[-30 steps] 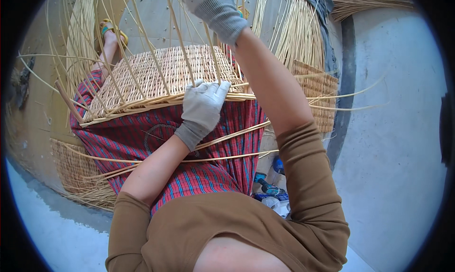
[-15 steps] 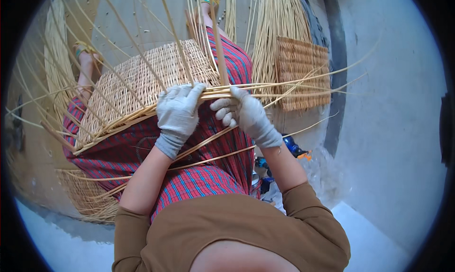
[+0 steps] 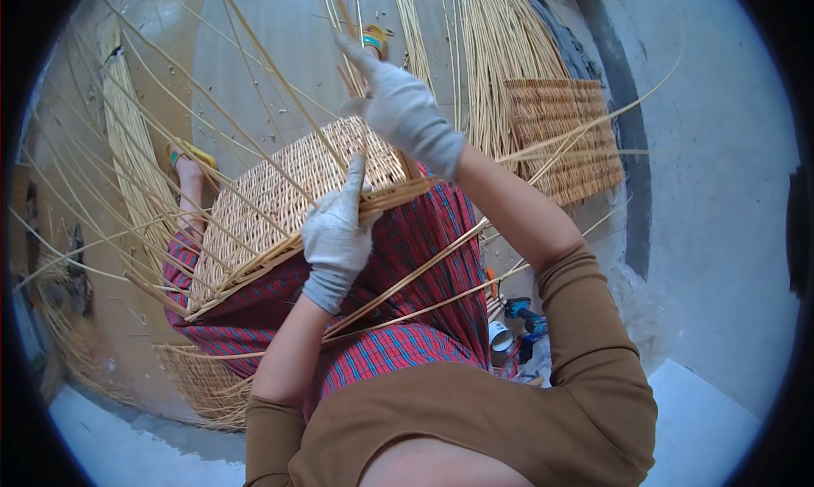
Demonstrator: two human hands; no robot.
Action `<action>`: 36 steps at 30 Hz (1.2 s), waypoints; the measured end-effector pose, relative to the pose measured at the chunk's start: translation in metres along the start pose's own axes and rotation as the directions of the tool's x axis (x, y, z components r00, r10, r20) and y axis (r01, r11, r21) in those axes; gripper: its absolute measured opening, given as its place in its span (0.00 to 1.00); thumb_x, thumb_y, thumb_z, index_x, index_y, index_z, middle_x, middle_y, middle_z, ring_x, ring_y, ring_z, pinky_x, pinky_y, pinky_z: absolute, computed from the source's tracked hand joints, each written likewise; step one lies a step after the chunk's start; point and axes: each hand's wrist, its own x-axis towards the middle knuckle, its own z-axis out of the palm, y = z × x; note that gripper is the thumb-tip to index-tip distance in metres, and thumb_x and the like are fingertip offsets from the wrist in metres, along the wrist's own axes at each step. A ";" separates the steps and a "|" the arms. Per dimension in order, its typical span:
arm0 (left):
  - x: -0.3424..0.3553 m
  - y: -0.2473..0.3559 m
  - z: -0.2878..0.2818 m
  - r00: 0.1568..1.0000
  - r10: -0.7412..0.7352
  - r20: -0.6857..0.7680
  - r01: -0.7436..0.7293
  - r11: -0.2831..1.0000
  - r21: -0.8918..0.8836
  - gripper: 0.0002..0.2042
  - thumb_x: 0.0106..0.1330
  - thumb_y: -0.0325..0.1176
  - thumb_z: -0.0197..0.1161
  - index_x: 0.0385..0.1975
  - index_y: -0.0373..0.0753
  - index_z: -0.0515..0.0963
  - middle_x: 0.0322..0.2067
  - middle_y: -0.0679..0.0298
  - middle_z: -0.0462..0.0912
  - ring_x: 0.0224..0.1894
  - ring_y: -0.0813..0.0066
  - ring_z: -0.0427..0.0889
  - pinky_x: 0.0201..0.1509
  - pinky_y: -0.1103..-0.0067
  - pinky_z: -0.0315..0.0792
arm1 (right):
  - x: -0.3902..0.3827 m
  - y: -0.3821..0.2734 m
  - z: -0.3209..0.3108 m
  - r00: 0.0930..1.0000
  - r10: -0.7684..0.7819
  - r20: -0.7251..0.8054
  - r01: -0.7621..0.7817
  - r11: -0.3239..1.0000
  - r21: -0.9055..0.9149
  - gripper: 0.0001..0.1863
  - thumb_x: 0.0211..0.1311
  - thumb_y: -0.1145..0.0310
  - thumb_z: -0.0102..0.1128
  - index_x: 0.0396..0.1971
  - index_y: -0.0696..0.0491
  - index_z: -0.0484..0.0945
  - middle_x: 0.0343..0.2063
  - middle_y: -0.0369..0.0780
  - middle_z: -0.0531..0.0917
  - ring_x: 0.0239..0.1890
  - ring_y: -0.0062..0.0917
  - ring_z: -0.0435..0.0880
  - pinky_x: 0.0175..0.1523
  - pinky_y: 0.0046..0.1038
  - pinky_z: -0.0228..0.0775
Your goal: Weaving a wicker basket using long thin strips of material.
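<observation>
A pale woven wicker panel [image 3: 254, 198] with long upright canes lies tilted across my lap on red checked cloth [image 3: 424, 249]. My gloved left hand [image 3: 337, 245] is closed on the bundled canes along its near rim, the thumb pointing up beside a cane. My gloved right hand [image 3: 398, 114] is raised over the panel's right end at a thicker upright cane [image 3: 339, 3], index finger stretched along it and the other fingers curled, partly hidden, around it. Loose canes [image 3: 593, 126] run out to the right past my forearm.
Cane bundles [image 3: 500, 37] lie on the floor ahead and at left. A darker woven mat [image 3: 568, 165] is at right, another woven piece [image 3: 195, 377] at lower left. By my right hip are a teal power tool [image 3: 530, 317], a white cylinder [image 3: 500, 336] and crumpled plastic.
My right hand has moved from the near rim up and away along the upright cane. My left hand stays on the rim, its thumb now raised. The view has shifted.
</observation>
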 end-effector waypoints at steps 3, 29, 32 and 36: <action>0.021 -0.001 -0.012 0.999 0.019 0.032 -0.020 1.000 0.022 0.43 0.60 0.32 0.79 0.79 0.57 0.69 0.31 0.62 0.85 0.37 0.59 0.85 0.46 0.61 0.80 | -0.006 -0.042 -0.020 0.983 -0.009 -0.185 -0.009 0.995 -0.095 0.49 0.68 0.47 0.73 0.81 0.53 0.60 0.45 0.55 0.90 0.50 0.48 0.91 0.60 0.42 0.80; 0.064 0.056 -0.012 0.975 0.223 0.008 -0.218 0.944 0.248 0.18 0.70 0.44 0.71 0.53 0.42 0.83 0.45 0.60 0.87 0.35 0.61 0.89 0.38 0.66 0.82 | -0.106 0.076 -0.016 0.763 -0.642 -0.075 0.554 0.710 -0.435 0.16 0.61 0.53 0.73 0.42 0.46 0.81 0.23 0.39 0.85 0.29 0.38 0.90 0.33 0.38 0.82; 0.093 0.060 -0.019 0.948 -0.151 0.282 0.224 0.942 -0.249 0.18 0.75 0.46 0.68 0.51 0.37 0.83 0.37 0.59 0.89 0.28 0.69 0.87 0.32 0.72 0.81 | -0.106 0.074 -0.017 0.782 -0.622 -0.040 0.540 0.709 -0.453 0.18 0.61 0.53 0.74 0.44 0.47 0.81 0.24 0.39 0.86 0.31 0.38 0.91 0.35 0.39 0.82; 0.100 0.064 -0.010 0.853 -0.321 0.411 0.492 0.757 -0.430 0.18 0.79 0.45 0.63 0.48 0.32 0.84 0.24 0.61 0.85 0.20 0.80 0.80 0.24 0.79 0.74 | -0.112 0.072 -0.022 0.781 -0.616 -0.104 0.555 0.761 -0.337 0.18 0.63 0.53 0.73 0.46 0.47 0.81 0.25 0.39 0.86 0.33 0.38 0.91 0.37 0.41 0.83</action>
